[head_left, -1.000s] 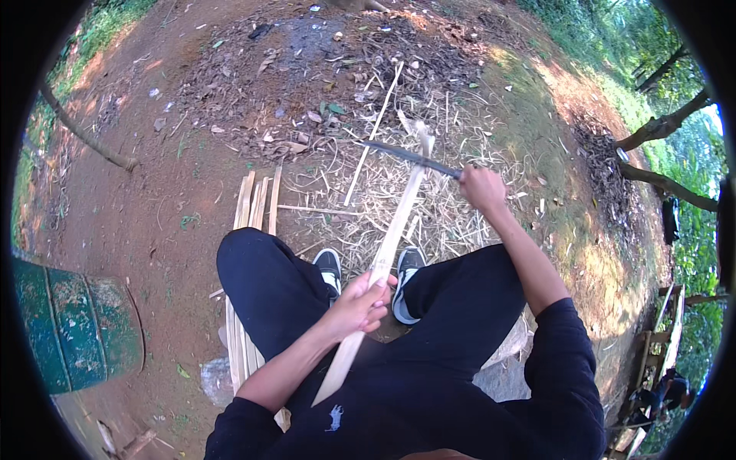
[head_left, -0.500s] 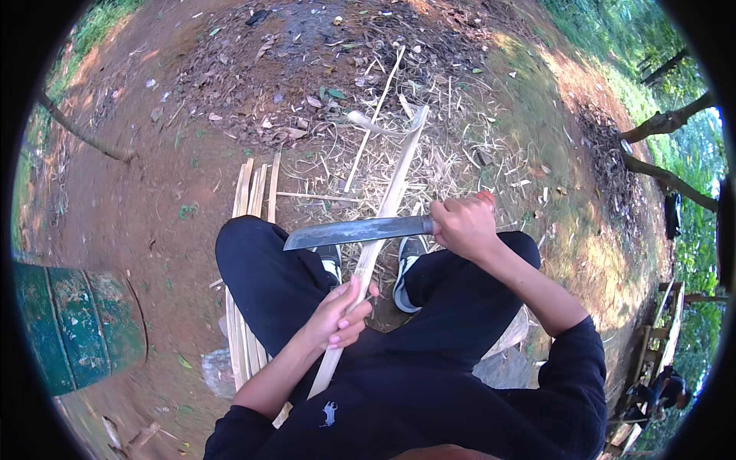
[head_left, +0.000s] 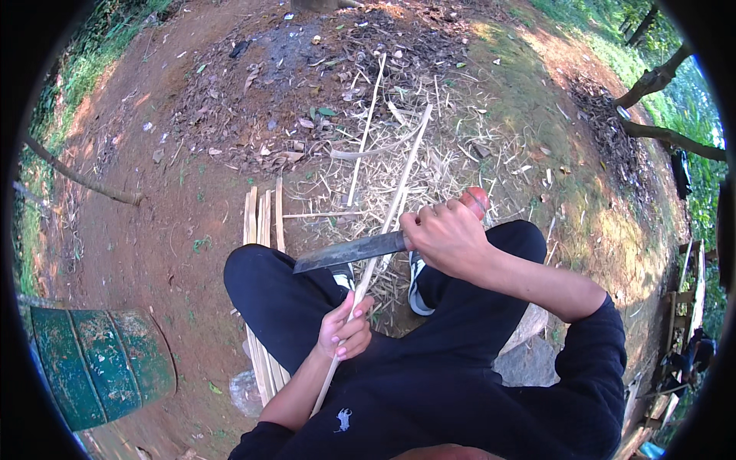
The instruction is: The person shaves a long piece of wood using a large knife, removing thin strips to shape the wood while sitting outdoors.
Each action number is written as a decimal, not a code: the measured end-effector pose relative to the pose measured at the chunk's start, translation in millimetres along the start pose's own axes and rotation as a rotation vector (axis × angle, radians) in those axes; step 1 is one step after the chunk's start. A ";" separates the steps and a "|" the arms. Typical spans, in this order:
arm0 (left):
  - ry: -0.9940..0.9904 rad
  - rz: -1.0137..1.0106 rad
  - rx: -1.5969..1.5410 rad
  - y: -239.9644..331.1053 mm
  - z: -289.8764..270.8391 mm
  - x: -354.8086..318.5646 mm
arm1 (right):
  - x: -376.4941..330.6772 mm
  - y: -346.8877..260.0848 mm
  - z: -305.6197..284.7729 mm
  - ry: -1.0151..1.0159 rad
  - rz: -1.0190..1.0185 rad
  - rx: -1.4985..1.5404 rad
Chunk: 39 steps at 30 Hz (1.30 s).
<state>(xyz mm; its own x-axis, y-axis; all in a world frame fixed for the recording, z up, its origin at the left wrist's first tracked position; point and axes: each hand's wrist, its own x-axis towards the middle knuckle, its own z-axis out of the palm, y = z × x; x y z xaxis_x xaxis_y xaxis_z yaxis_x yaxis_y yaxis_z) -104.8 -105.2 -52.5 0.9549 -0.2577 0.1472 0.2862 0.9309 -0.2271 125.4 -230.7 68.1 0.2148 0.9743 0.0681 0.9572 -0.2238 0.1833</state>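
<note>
1. The left hand (head_left: pixel 345 326) has its fingers wrapped around a pale, narrow wooden strip (head_left: pixel 405 180), gripping it near its lower end.
2. The right hand (head_left: pixel 446 236) is closed on the reddish handle (head_left: pixel 476 201) of a machete, its butt showing beyond the fist.
3. The machete's blade (head_left: pixel 345 253) points left and crosses over the strip just above the left hand; whether its edge touches the wood is hard to tell from this angle.
4. The strip slants up and away between the knees, with a thin curled peel (head_left: pixel 364 153) reaching left near its far end.
5. Below, two dark shoes with white trim (head_left: pixel 418 291) rest beside scattered wood shavings (head_left: pixel 460 153).
6. More wooden strips (head_left: pixel 264 215) lie by the left leg.
7. Farther left is a scuffed green drum (head_left: pixel 103 368).
</note>
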 end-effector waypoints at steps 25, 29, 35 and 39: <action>0.567 -0.062 1.035 -14.8 36.8 20.4 | -46.8 2.5 33.7 -0.137 0.167 0.376; 0.571 -0.066 1.040 -19.2 42.1 20.9 | -48.4 5.8 28.3 -0.119 0.070 0.336; 0.549 -0.087 1.047 -19.9 38.5 21.8 | -50.3 14.0 24.0 -0.140 -0.015 0.271; 0.542 -0.086 1.061 -20.9 34.3 21.7 | -51.6 11.7 17.7 -0.153 -0.046 0.243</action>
<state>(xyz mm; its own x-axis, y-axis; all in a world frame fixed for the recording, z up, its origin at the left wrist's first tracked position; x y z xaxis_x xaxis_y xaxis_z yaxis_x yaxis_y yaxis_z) -92.8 -121.4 -11.6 0.9175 -0.1682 -0.3604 0.3867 0.5891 0.7095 128.9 -283.1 49.4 0.1787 0.9801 -0.0867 0.9812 -0.1841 -0.0587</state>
